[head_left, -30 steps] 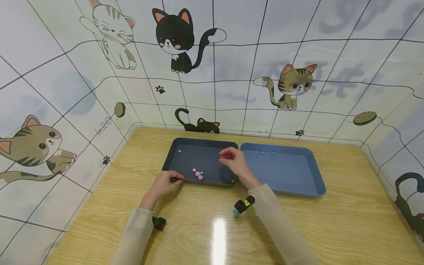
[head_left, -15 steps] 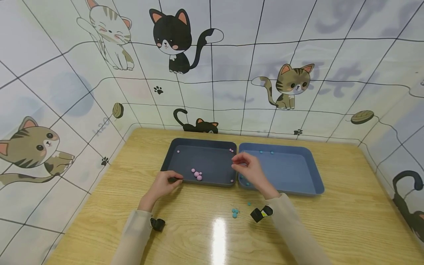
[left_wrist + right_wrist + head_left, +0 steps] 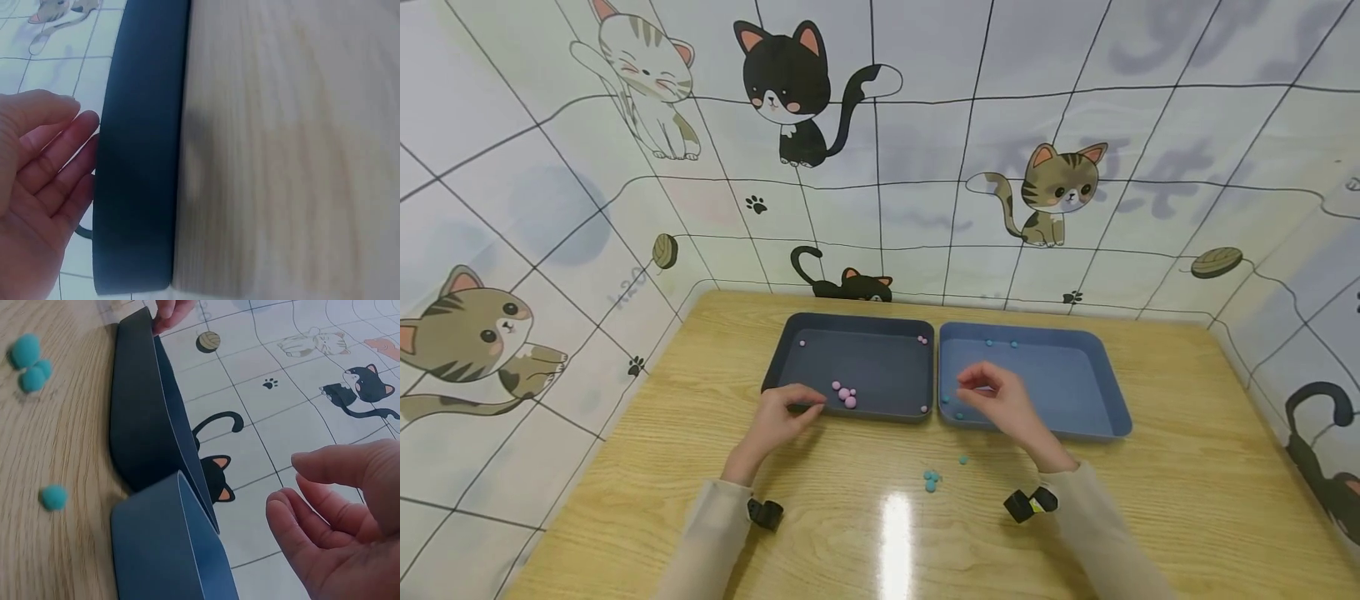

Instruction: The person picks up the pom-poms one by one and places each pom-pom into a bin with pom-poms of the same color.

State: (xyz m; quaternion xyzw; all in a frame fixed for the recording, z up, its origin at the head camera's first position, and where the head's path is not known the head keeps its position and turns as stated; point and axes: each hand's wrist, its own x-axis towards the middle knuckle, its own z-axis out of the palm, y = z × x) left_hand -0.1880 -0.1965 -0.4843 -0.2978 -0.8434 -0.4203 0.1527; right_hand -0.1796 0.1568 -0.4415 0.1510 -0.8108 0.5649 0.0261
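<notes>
My left hand (image 3: pixel 778 417) hovers at the front left corner of the dark navy tray (image 3: pixel 880 362), thumb and fingers apart with nothing between them. In the left wrist view its fingertips overlap the tray's wall (image 3: pixel 140 150). Over the left part of the blue tray (image 3: pixel 1063 387) hangs my right hand (image 3: pixel 1006 404), loosely curved and empty, a gap between thumb and fingers. Pink pom-poms (image 3: pixel 845 393) lie clustered near the navy tray's front, with a few small ones in its corners. Several small teal pom-poms (image 3: pixel 1014 344) lie in the blue tray.
On the wooden table (image 3: pixel 820 517), in front of the trays, are a teal pom-pom cluster (image 3: pixel 931 480) and a single teal pom-pom (image 3: pixel 963 460). The trays stand side by side. A cat-printed wall covering (image 3: pixel 917 208) rises behind the table.
My right hand has moved right from over the navy tray to over the blue one, uncovering two small pink pom-poms at the back right corner. My left hand has let go of the navy tray's rim.
</notes>
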